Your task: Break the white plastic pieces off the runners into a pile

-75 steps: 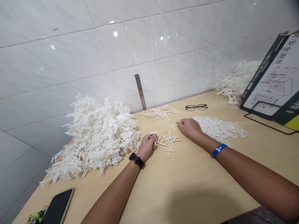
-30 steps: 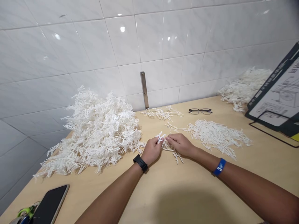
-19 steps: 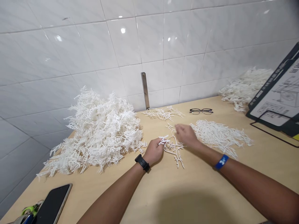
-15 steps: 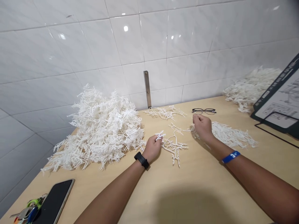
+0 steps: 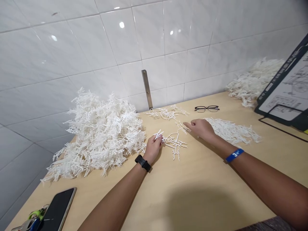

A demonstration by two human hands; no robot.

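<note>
White, thin, branching plastic-looking sprigs are the things about my hands. My left hand (image 5: pixel 153 148), with a black watch on its wrist, is closed on a small bunch of white sprigs (image 5: pixel 158 134); their tips stick out above the fingers. More forked sprigs (image 5: pixel 175 146) spread on the table just right of it. My right hand (image 5: pixel 202 129), wearing a blue wristband, hovers low with its index finger stretched left and the thumb apart. That fingertip is at a small branched sprig (image 5: pixel 182 126); whether it touches is unclear. Behind this hand lies a flat heap of separate white pieces (image 5: pixel 233 131).
A tall pile of white sprigs (image 5: pixel 103 138) fills the left side. Loose sprigs (image 5: pixel 167 113) lie by the wall below a metal bracket (image 5: pixel 147 89). Eyeglasses (image 5: pixel 207 109), a phone (image 5: pixel 57 210), keys (image 5: pixel 35 219), a printed box (image 5: pixel 286 89) and another white pile (image 5: pixel 255 81) surround the work area.
My right hand has shifted left from over the flat heap, its fist loosening into a stretched index finger. My left hand keeps its bunch. The whole view has shifted slightly.
</note>
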